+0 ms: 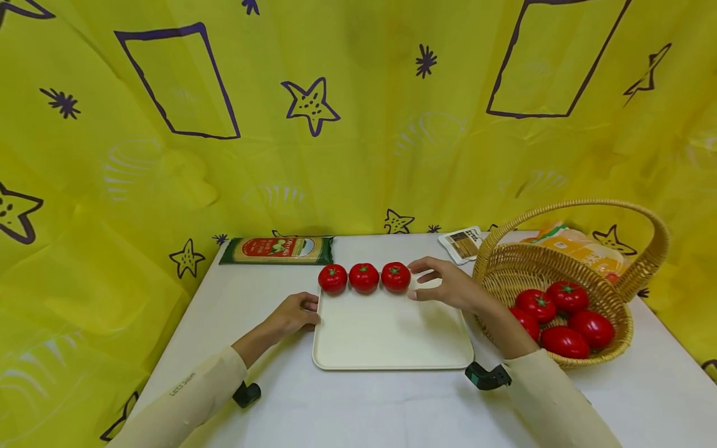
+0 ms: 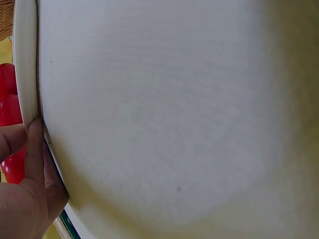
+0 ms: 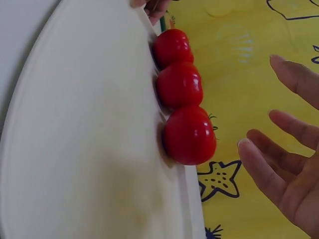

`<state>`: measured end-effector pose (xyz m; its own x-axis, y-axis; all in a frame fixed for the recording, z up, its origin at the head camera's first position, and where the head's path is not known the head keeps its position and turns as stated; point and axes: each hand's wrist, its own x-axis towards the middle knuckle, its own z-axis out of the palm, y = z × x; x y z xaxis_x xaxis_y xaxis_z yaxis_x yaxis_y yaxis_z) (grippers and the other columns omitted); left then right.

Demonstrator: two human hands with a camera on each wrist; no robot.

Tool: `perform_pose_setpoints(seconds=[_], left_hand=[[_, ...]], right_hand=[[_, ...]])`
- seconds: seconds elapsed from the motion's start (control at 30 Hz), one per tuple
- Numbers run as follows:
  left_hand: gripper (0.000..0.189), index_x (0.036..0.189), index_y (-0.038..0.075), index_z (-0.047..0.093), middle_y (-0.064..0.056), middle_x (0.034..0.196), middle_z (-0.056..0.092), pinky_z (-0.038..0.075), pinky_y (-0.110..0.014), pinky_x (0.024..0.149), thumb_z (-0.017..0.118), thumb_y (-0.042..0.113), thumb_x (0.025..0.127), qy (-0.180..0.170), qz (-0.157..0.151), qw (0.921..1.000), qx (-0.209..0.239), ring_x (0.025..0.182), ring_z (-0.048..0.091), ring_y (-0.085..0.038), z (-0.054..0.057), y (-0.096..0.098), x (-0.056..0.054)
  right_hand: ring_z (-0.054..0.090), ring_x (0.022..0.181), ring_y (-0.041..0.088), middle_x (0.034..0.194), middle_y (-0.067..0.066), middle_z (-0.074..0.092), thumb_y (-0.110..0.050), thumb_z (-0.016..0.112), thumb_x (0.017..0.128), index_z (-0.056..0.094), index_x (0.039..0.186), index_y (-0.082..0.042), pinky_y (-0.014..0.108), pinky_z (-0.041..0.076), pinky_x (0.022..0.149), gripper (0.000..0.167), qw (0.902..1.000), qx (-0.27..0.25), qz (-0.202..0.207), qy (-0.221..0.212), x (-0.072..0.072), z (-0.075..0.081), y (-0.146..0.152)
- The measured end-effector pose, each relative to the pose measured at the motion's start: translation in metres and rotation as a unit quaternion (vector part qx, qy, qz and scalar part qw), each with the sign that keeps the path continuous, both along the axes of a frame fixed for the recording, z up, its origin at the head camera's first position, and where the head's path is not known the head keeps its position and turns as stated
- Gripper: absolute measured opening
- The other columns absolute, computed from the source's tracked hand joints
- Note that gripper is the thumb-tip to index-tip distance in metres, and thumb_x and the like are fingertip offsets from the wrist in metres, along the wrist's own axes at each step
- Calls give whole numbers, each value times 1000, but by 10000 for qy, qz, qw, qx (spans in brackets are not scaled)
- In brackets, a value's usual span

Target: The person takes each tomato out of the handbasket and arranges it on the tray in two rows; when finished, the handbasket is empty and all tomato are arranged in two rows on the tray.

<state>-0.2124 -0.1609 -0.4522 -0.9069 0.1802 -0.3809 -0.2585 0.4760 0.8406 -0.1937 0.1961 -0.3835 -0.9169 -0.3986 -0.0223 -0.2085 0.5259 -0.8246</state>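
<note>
Three red tomatoes (image 1: 364,278) stand in a row along the far edge of a cream tray (image 1: 392,336), from its left corner to just right of its middle. My left hand (image 1: 292,313) pinches the tray's left rim between thumb and fingers, as the left wrist view shows. My right hand (image 1: 445,285) is over the tray's far right part, beside the rightmost tomato (image 3: 190,135). Its fingers are spread and hold nothing; the right wrist view shows a gap between them and that tomato.
Right of the tray, a wicker basket (image 1: 622,311) with a tall handle holds several tomatoes (image 1: 568,297). Behind it lies an orange package (image 1: 594,249), with a small white packet (image 1: 462,244) to its left. A green-ended pack (image 1: 277,250) lies at the back left, before a yellow curtain (image 1: 358,174).
</note>
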Motion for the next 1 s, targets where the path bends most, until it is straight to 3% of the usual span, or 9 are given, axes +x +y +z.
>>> perform_pose_setpoints(seconds=[0.33, 0.6, 0.73, 1.0], left_hand=[[47, 128, -6, 55, -14, 109, 57, 61, -28, 74, 70, -3, 84, 61, -50, 10000, 19, 87, 59, -20, 0, -2, 2], [48, 128, -8, 54, -17, 111, 57, 61, -29, 76, 69, -4, 83, 107, -132, 9998, 90, 89, 59, -21, 2, -2, 3], [48, 128, -7, 54, -16, 110, 57, 61, -28, 75, 69, -4, 83, 92, -122, 9999, 71, 89, 59, -21, 2, -1, 3], [47, 128, -6, 55, -16, 110, 58, 61, -28, 76, 70, -2, 84, 70, -82, 9999, 4, 88, 60, -20, 2, 0, 2]], right_hand=[[55, 124, 42, 138, 24, 54, -26, 78, 87, 57, 133, -6, 46, 57, 94, 54, 9993, -22, 316, -212, 20, 5, 16], [58, 119, 43, 134, 21, 57, -23, 77, 88, 57, 131, -5, 32, 58, 86, 51, 9989, 105, 453, 10, 37, 11, 43], [60, 117, 38, 133, 19, 58, -23, 77, 88, 57, 132, -5, 29, 58, 84, 52, 9990, 172, 407, 4, 47, 16, 59], [63, 110, 16, 129, 16, 60, -19, 76, 89, 57, 132, -7, 25, 59, 84, 48, 9978, 210, 632, 34, 63, 25, 92]])
